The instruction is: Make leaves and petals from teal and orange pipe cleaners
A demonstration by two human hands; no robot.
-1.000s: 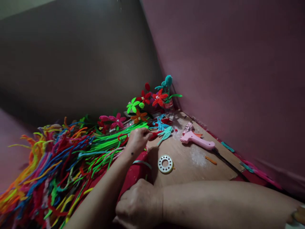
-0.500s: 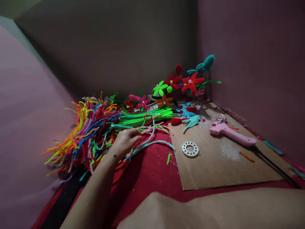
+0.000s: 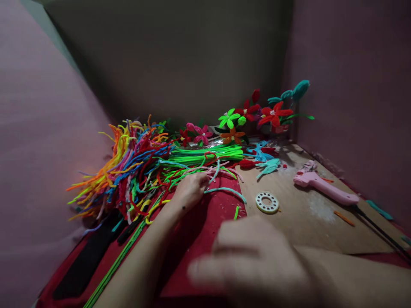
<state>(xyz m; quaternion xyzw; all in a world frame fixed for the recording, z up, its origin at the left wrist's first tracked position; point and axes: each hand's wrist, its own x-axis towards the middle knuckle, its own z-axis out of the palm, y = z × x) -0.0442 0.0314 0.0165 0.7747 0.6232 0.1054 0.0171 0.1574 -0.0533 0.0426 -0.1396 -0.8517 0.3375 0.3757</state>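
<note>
My left hand [image 3: 192, 188] reaches into the near edge of the craft stems, its fingers curled beside the pink stems [image 3: 210, 170] and a pale blue stem [image 3: 227, 191]; what its fingertips hold is too small to make out. Close to the camera, my right hand [image 3: 253, 256] is smeared by motion over the red cloth [image 3: 195, 239], and its fingers are not clear. Behind my left hand lies a bundle of bright green stems [image 3: 208, 155]. The large multicoloured pile of stems [image 3: 128, 167] spreads to its left.
A brown board [image 3: 289, 231] carries a white ring with holes [image 3: 267, 202] and a pink glue gun [image 3: 326, 186] with a black cord. Fuzzy flowers [image 3: 245, 112] stand at the back. A black strip [image 3: 86, 256] and long green stems [image 3: 118, 261] lie at the left.
My right hand has come into view at the bottom, where only the forearm showed. My left hand has shifted slightly right along the stems. The camera view has also shifted.
</note>
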